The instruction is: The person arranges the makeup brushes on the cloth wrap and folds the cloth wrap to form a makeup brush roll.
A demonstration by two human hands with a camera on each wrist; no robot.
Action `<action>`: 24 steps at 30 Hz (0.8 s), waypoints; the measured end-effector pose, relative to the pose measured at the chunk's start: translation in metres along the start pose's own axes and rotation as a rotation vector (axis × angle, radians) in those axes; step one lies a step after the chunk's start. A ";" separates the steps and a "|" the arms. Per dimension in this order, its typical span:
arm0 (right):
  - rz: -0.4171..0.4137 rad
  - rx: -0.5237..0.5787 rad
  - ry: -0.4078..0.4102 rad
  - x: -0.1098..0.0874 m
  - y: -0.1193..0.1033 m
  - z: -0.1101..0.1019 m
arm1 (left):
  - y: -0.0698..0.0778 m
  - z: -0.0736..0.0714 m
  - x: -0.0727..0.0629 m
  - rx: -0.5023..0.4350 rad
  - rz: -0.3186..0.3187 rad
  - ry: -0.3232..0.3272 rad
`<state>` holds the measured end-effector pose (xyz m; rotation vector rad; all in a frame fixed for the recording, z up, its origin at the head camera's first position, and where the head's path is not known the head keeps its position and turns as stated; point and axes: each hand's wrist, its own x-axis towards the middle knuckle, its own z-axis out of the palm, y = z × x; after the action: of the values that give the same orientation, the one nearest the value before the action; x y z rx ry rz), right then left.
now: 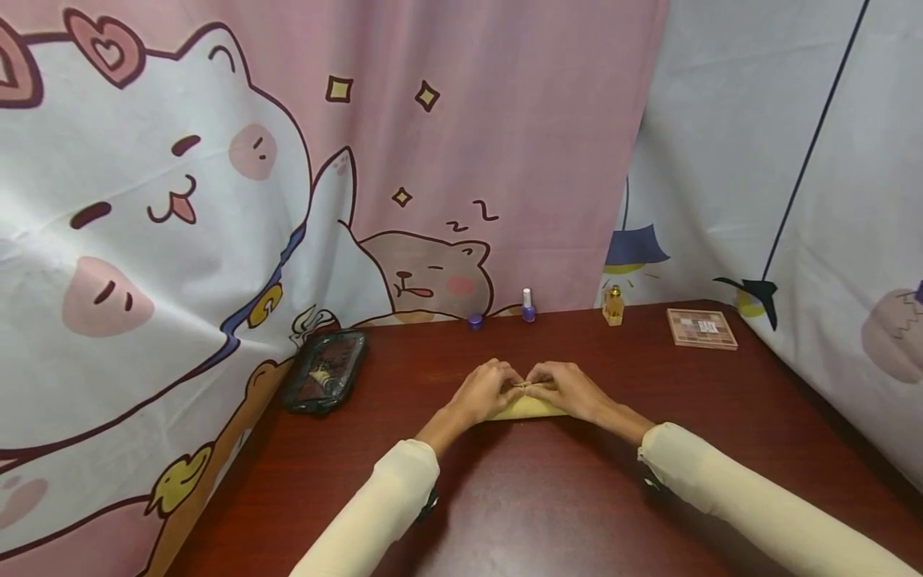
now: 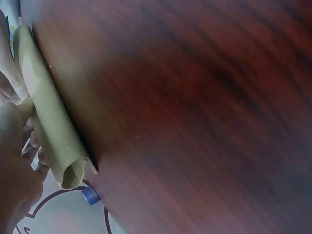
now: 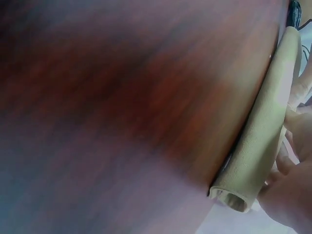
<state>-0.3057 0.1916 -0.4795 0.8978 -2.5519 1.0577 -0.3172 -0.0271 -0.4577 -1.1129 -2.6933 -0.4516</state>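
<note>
A soft yellow case lies lengthwise on the dark red table between both hands. Rounded like a tube, it has a finely textured surface in the left wrist view, where its near end gapes. Its other end, also hollow, shows on the case in the right wrist view. My left hand pinches the far upper edge near the middle. Close beside it, fingertips almost meeting, my right hand pinches the same edge. What exactly sits between the fingertips is too small to tell.
A black tray with a small tube inside stands at the left. Along the back are a small purple jar, a purple nail polish bottle and a gold bottle. An eyeshadow palette lies back right, before cartoon-printed curtains.
</note>
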 end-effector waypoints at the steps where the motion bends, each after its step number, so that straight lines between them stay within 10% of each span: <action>1: -0.002 -0.007 0.000 0.000 0.000 0.000 | 0.000 0.001 0.000 0.007 0.001 0.010; 13: 0.037 -0.035 -0.001 -0.001 0.006 -0.004 | -0.006 -0.003 -0.004 -0.022 0.016 0.018; 24: 0.057 -0.092 -0.058 -0.028 0.020 -0.038 | -0.029 -0.023 -0.039 -0.002 0.006 -0.053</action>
<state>-0.2965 0.2421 -0.4756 0.8489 -2.6649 0.9341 -0.3090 -0.0800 -0.4536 -1.1485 -2.7346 -0.4298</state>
